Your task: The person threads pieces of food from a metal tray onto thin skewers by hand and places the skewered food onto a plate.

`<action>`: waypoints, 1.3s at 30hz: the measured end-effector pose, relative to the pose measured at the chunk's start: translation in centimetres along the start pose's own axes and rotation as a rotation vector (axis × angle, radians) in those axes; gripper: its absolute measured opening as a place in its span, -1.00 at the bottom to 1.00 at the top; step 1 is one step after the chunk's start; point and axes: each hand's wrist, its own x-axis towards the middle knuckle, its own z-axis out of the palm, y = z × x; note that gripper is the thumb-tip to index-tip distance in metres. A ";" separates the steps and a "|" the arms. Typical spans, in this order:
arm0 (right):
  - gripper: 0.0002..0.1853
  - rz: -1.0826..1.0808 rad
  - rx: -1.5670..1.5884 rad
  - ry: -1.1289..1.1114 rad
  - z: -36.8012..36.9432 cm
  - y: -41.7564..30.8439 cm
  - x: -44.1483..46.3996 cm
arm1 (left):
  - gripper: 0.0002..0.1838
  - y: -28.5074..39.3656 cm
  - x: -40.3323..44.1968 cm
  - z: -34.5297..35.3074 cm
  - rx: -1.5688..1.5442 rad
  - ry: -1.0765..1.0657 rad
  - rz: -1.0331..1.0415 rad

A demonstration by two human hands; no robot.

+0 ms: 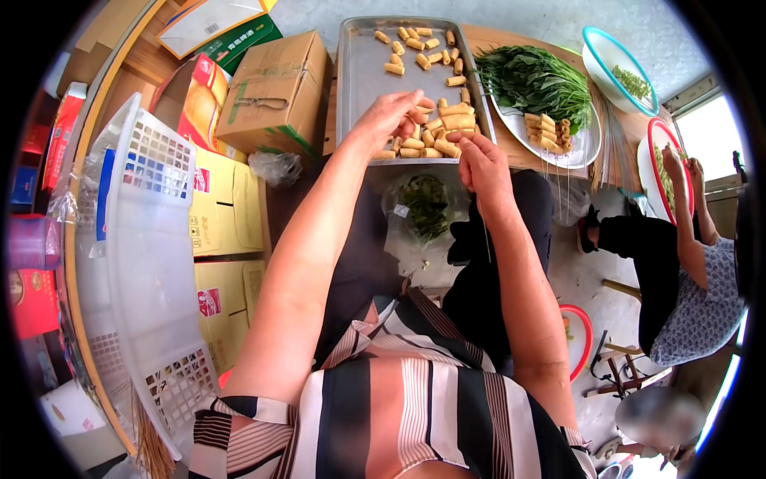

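Observation:
Over the front of a metal tray (352, 80), my left hand (391, 120) has its fingers curled together; what they hold is too small to tell. My right hand (485, 166) pinches a thin stick (484, 231) at the tray's front right corner, and part of the stick hangs below the hand. Tan rolled pieces (457, 122) are heaped between and under both hands. More loose rolls (423, 61) are scattered farther back in the tray. Right of the tray, a white plate (586, 150) bears leafy greens (531, 80) and a group of rolls on sticks (547, 132).
Thin sticks (613, 144) lie right of the plate, near a blue-rimmed bowl (589, 49) and a red-rimmed bowl (650, 172). Another person (694, 299) sits at the right, hands over that bowl. Cardboard boxes (271, 96) and a white plastic basket (152, 271) stand left.

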 end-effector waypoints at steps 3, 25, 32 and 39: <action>-0.73 0.008 0.013 0.024 -0.4 -0.4 -0.3 | -0.68 -1.6 1.7 -1.8 0.602 0.226 0.033; -0.72 -0.005 -0.001 -0.023 -1.3 -0.5 -1.2 | -0.87 -2.2 1.8 0.8 0.852 0.229 -0.049; -0.77 -0.041 -0.093 -0.094 -0.6 -0.3 -1.1 | -0.78 -1.1 0.7 -1.4 -0.497 0.080 -0.042; -0.77 -0.062 -0.164 -0.127 -0.2 0.2 -1.1 | -0.77 -1.2 0.9 -1.1 -0.536 0.055 -0.037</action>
